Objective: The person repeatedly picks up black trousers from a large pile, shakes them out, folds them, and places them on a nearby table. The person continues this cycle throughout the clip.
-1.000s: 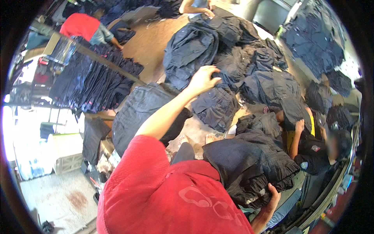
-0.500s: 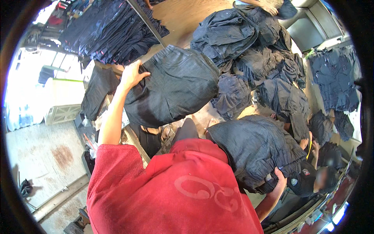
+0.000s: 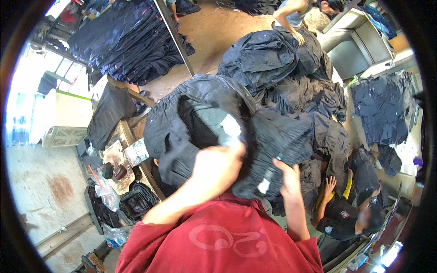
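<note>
In front of my chest is a bundle of black trousers (image 3: 164, 113) with gathered elastic waists. My left hand (image 3: 217, 166), smeared by motion, closes on the rim of an open waist, beside a white patch (image 3: 231, 126). Close by on the right, my right hand (image 3: 290, 179) pinches a ruffled waistband (image 3: 255, 175) between thumb and fingers, next to a white label (image 3: 264, 185). Whether both hands hold one pair or two, I cannot tell. The trouser legs are hidden in the folds.
Beyond the bundle rises a large heap of dark garments (image 3: 264, 52). A stacked pile (image 3: 132, 41) lies far left behind a metal post (image 3: 175, 38). One person (image 3: 291, 18) works behind the heap; another (image 3: 341, 223) sits at right. A black bag (image 3: 138, 200) lies left.
My left hand has come down and right, and my right hand up and left, bringing the spread garments together before my chest. The seated person's hand is now raised.
</note>
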Tool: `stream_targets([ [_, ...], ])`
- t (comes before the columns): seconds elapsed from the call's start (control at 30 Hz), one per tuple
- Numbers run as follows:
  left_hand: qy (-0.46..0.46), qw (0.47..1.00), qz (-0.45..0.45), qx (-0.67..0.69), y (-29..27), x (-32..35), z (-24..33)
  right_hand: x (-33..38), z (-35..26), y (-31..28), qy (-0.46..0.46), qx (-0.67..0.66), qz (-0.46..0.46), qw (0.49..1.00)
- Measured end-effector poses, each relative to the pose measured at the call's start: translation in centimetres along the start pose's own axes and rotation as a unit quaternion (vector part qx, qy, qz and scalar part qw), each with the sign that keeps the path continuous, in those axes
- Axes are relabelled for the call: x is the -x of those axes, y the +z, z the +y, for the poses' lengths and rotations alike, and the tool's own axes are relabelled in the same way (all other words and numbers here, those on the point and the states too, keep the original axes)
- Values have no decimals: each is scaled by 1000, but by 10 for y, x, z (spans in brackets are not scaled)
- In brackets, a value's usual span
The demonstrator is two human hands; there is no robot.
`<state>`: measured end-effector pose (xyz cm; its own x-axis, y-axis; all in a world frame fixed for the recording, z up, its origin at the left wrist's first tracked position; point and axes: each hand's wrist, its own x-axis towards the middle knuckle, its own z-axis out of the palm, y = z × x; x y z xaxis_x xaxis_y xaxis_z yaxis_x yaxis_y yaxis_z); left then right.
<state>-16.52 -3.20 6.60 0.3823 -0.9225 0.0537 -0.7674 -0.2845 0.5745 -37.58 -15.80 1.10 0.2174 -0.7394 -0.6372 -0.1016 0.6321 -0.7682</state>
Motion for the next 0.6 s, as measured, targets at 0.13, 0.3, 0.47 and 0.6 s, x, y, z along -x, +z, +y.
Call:
stream_targets([
  [0.13, 87, 996, -24, -19, 51, 26, 38, -24, 21, 33, 95, -105, -143, 980],
  [0.3, 104, 985, -134, 12, 55, 42, 31, -34, 32, 24, 59, 212, -214, 952],
  [0.47, 134, 968, -142, 155, 20, 28, 8, -39, 59, 28, 32, 54, -77, 995],
  [0.6, -35, 946, 247, 208, -14, -6, -136, -26, 53, -27, 18, 3, 47, 999],
])
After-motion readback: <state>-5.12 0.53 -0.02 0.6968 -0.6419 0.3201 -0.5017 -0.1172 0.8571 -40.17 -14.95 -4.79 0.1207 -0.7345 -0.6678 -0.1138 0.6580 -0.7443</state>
